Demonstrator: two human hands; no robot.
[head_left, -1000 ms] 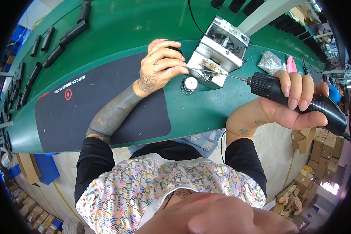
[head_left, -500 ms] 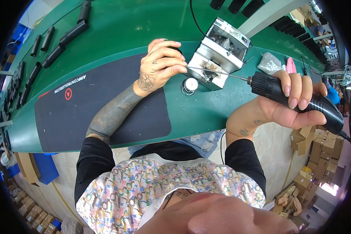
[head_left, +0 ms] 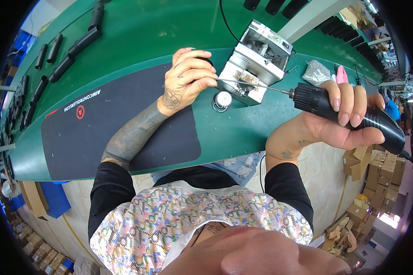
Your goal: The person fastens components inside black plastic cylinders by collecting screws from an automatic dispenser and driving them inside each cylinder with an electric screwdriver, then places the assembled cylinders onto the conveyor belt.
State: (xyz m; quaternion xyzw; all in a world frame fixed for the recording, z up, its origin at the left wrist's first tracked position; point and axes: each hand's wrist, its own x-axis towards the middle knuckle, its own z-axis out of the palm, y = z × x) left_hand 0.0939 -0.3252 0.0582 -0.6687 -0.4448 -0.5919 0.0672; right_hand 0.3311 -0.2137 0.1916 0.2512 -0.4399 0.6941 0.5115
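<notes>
**Holding black power driver in right hand, dark part in left hand**

Gripping driver body close to camera, right fingers and thumb clamped around it. Pointing long thin bit leftward, crossing in view over boxy metal machine, up to left thumb and fingertips. Reaching over black mat on green bench with left forearm. Clamping left fingers, curled, on dark part; mostly hidden there, showing only at far side of hand. Cannot tell about contact between bit tip and dark part. Next out: see small round white-topped pot just beside near-left corner of machine. Farther right, past machine: see clear bag of small silvery pieces, with pink item just beside it. Farthest left: see black tubes lying in a rough line.
</notes>
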